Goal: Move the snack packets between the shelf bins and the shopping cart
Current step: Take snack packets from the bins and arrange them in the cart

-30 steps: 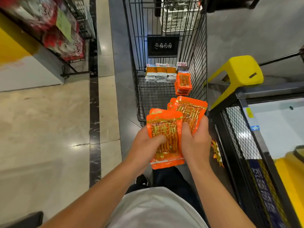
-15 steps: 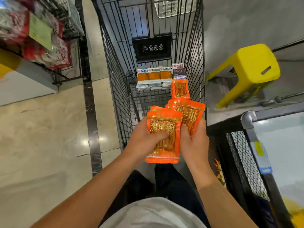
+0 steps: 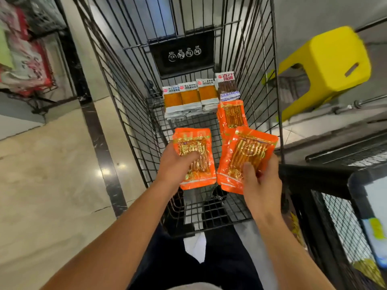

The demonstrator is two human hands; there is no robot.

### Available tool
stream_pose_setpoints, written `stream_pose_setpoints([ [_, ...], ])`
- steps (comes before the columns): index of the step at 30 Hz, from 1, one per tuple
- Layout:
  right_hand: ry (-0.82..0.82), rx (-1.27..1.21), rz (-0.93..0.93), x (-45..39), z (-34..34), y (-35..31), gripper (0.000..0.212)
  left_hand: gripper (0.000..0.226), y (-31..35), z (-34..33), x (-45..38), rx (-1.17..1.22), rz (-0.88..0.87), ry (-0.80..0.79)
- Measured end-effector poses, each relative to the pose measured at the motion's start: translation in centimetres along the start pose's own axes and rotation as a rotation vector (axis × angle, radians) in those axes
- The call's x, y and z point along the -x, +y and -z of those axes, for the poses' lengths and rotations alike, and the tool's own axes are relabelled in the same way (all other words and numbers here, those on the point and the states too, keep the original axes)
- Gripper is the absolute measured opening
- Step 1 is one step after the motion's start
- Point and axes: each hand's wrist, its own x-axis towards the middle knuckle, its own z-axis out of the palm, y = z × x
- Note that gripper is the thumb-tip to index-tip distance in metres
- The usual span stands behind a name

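Note:
I look down into a black wire shopping cart. My left hand grips an orange snack packet over the cart's near end. My right hand grips a small stack of the same orange packets, thumb on top. A pile of orange packets lies on the cart floor by the right wall. Behind it stand three white-and-orange packet stacks and a dark brown packet stack.
A yellow plastic stool stands right of the cart. A black mesh shelf bin is at my lower right. Red snack bags fill a wire rack at the far left. Polished floor tiles stretch to the left.
The view has moved forward over the cart. My hands have drawn apart, splitting the orange packets: one in the left, the others in the right, both lower into the cart.

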Motion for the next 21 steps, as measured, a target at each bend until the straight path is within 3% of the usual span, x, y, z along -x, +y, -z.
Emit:
stream_pose_setpoints([
  [8, 0.052, 0.051, -0.078, -5.0, -4.0, 4.1, 0.034, 0.097, -2.4, -3.4, -14.2, -0.175, 0.134, 0.044],
  [12, 0.017, 0.115, -0.106, -7.6, -5.2, 7.1, 0.036, 0.075, -5.6, -5.2, -20.3, -0.228, 0.186, 0.075],
  [15, -0.008, 0.16, -0.098, -9.3, -5.7, 9.0, 0.032, 0.086, -7.3, -6.9, -24.0, -0.278, 0.158, 0.105],
  [18, -0.039, 0.197, -0.096, -10.2, -6.2, 10.7, 0.024, 0.059, -7.8, -8.5, -26.6, -0.332, 0.145, 0.112],
  [21, -0.102, 0.194, -0.093, -10.6, -6.7, 12.0, 0.036, 0.051, -8.3, -10.0, -28.6, -0.285, 0.109, 0.117],
])
